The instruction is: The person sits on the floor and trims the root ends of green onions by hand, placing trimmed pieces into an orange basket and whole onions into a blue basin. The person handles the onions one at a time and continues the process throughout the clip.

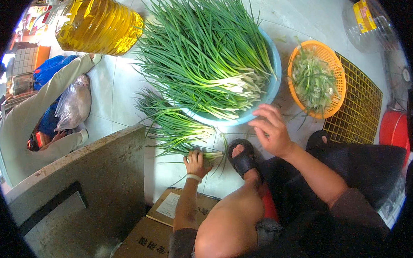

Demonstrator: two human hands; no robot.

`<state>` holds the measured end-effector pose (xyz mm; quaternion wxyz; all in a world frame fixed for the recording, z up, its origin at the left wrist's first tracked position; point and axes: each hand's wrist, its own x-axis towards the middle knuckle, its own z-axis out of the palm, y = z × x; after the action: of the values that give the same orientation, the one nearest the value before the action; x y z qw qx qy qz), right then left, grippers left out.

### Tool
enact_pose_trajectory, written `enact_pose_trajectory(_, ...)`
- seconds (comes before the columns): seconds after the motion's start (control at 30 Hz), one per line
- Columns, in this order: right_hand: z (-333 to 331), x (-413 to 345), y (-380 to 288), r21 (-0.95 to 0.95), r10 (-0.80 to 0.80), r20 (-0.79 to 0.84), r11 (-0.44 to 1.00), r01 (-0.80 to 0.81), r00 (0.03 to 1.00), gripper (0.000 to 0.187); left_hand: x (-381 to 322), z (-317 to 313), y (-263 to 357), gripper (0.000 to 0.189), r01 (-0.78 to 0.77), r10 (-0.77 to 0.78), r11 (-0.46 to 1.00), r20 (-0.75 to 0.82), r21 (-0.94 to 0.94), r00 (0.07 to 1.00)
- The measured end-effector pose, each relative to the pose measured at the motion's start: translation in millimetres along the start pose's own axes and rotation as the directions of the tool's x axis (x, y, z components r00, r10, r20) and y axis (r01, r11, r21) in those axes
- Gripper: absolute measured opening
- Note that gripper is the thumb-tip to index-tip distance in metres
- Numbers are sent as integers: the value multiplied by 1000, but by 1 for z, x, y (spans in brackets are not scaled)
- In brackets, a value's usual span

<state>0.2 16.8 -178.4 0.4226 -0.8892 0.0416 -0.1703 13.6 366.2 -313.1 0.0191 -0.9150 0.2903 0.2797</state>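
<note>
My left hand point(196, 164), wearing a ring and a pale bracelet, is low over the floor with its fingers curled around a few scallion stalks point(215, 155). Just beyond it, a loose pile of scallions point(179, 128) lies on the tiles, white ends towards the right. A light blue basin point(275, 63) heaped with a large mass of scallions point(204, 57) stands behind that pile. By the basin's near rim I hold up my right hand point(273, 131), its fingers bent and apart. Nothing shows between them.
An orange basket point(341, 90) of scallion trimmings point(314, 79) stands beside a yellow floor grate point(360, 96). A large oil jug point(100, 27) is at the upper left. A metal panel point(102, 173) and cardboard boxes point(145, 238) flank my left arm. Another person's light-trousered leg point(19, 135) shows at left.
</note>
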Motion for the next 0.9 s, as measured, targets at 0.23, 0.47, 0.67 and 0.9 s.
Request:
enact_pose_trajectory(0.23, 9, -7, 3, 29, 40, 19, 999, -40, 999, 16, 16, 9, -13, 60, 148, -112, 974, -204, 172, 973)
enact_pose_trajectory(0.47, 9, -9, 8, 41, 58, 5, 997, -58, 998, 15, 42, 1, -25, 27, 87, -46, 965, -168, 248, 985)
enact_pose_trajectory(0.67, 13, -14, 12, 54, 82, 25, 995, -83, 996, 15, 36, 9, -21, 16, 75, -14, 985, -365, 154, 931)
enact_pose_trajectory(0.9, 18, -19, 16, 91, 108, 45, 990, -112, 993, 14, 42, 5, -19, 9, 73, -17, 986, -350, 147, 937)
